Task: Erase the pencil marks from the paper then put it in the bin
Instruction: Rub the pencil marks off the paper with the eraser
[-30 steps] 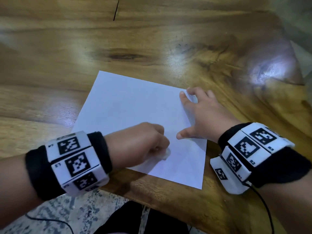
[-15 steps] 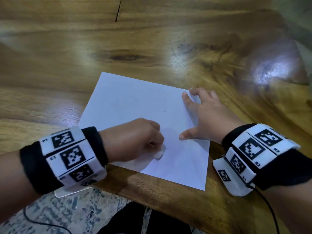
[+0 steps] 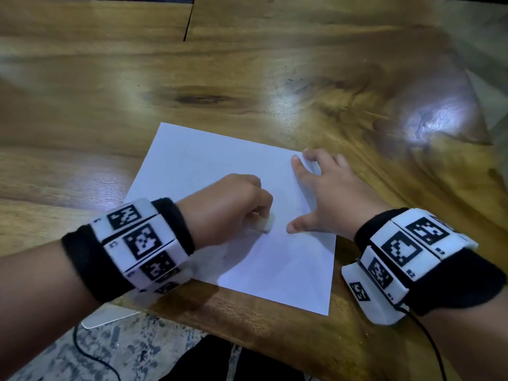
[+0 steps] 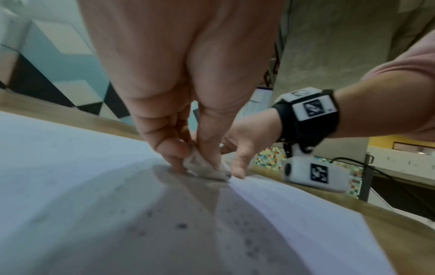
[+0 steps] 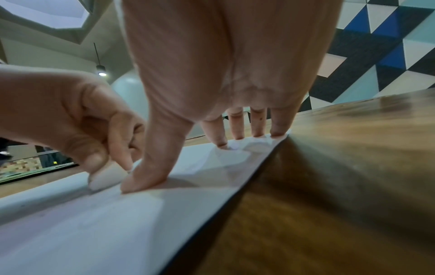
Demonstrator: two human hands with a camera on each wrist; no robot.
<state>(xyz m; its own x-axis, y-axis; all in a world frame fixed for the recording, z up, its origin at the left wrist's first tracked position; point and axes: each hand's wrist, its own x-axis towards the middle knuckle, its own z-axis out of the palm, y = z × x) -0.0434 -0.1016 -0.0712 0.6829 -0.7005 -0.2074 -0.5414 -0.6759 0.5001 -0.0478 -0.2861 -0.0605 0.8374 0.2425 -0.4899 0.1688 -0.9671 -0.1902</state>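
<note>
My left hand (image 3: 231, 207) pinches a small white eraser (image 3: 265, 225) against the paper (image 3: 288, 270), near the middle of the sheet. Just beside it to the right, my right hand (image 3: 327, 193) lies spread flat, thumb and fingers pinning the sheet's right edge to the table (image 3: 247, 78). The sheet's length runs away from me. No bin shows.
</note>
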